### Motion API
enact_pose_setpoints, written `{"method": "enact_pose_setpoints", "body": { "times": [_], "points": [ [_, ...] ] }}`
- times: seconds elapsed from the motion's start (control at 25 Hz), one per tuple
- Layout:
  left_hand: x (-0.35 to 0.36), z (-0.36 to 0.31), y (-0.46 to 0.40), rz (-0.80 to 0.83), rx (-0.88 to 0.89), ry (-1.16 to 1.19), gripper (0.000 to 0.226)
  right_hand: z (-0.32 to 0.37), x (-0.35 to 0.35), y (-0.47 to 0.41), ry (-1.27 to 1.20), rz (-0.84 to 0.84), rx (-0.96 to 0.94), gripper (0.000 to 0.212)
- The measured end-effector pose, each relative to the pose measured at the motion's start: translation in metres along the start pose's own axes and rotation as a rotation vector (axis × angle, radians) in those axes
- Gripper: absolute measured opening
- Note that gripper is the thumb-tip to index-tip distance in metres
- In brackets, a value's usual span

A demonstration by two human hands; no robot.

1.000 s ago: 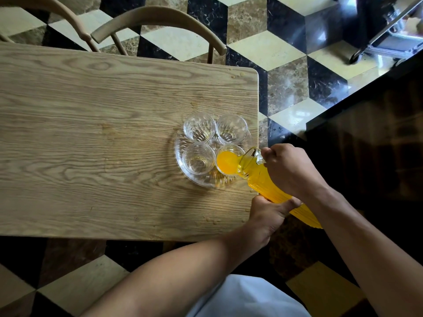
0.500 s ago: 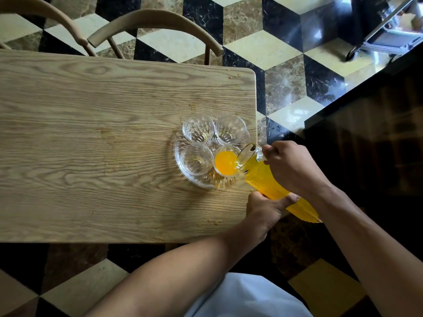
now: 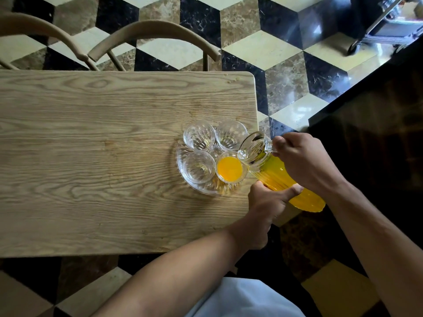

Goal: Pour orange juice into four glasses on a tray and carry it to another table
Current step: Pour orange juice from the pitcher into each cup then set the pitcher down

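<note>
A round clear glass tray (image 3: pixel 183 179) sits near the right end of the wooden table (image 3: pixel 91 156). On it stand four glasses. The near right glass (image 3: pixel 230 170) holds orange juice. The near left glass (image 3: pixel 198 167), far left glass (image 3: pixel 199 135) and far right glass (image 3: pixel 231 135) are empty. A ribbed glass jug (image 3: pixel 277 177) of orange juice is tilted beside the tray, its spout over the tray's right edge. My right hand (image 3: pixel 304 163) grips the jug's handle. My left hand (image 3: pixel 267 202) holds the jug's body from below, thumb along its side.
Two curved wooden chair backs (image 3: pixel 151 33) stand at the table's far side. A dark counter (image 3: pixel 377 133) runs along the right. A wheeled metal cart (image 3: pixel 389 26) stands far right on the patterned tile floor. A few juice drops (image 3: pixel 231 81) dot the table's far right corner.
The jug has tipped back and its spout lifted off the near right glass. The stream of juice into that glass has stopped. Both hands have kept their hold.
</note>
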State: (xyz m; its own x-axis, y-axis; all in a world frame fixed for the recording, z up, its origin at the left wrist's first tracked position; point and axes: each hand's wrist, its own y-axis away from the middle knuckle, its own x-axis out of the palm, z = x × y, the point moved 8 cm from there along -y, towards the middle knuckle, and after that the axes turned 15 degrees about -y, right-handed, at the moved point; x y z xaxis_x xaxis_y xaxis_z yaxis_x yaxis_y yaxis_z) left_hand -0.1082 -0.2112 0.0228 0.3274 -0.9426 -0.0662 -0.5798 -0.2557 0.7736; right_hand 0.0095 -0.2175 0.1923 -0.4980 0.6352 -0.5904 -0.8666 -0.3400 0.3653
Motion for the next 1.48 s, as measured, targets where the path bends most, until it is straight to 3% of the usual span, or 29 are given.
{"method": "enact_pose_setpoints", "body": {
  "times": [0.24,0.48,0.64,0.72,0.84,1.08,1.48],
  "points": [
    [-0.001,-0.017,-0.011,-0.116,0.007,-0.015,0.126,0.0,-0.006,-0.019,-0.043,0.056,-0.06,0.042],
    [0.008,-0.042,-0.009,-0.145,-0.051,0.027,0.096,0.001,-0.009,-0.046,-0.023,0.142,-0.083,0.044],
    [0.013,-0.044,-0.017,-0.193,-0.052,0.069,0.129,0.002,-0.01,-0.059,0.027,0.174,-0.086,0.045],
    [0.016,-0.045,-0.024,-0.197,-0.052,0.076,0.135,0.003,-0.008,-0.067,0.053,0.184,-0.09,0.045],
    [0.019,-0.048,-0.029,-0.192,-0.052,0.1,0.124,0.007,-0.003,-0.075,0.101,0.203,-0.109,0.046],
    [0.015,-0.06,-0.03,-0.209,-0.054,0.076,0.13,0.013,0.003,-0.085,0.154,0.225,-0.116,0.047],
    [0.012,-0.066,-0.031,-0.192,-0.024,0.12,0.116,0.019,0.016,-0.094,0.214,0.246,-0.121,0.043]
  ]
}}
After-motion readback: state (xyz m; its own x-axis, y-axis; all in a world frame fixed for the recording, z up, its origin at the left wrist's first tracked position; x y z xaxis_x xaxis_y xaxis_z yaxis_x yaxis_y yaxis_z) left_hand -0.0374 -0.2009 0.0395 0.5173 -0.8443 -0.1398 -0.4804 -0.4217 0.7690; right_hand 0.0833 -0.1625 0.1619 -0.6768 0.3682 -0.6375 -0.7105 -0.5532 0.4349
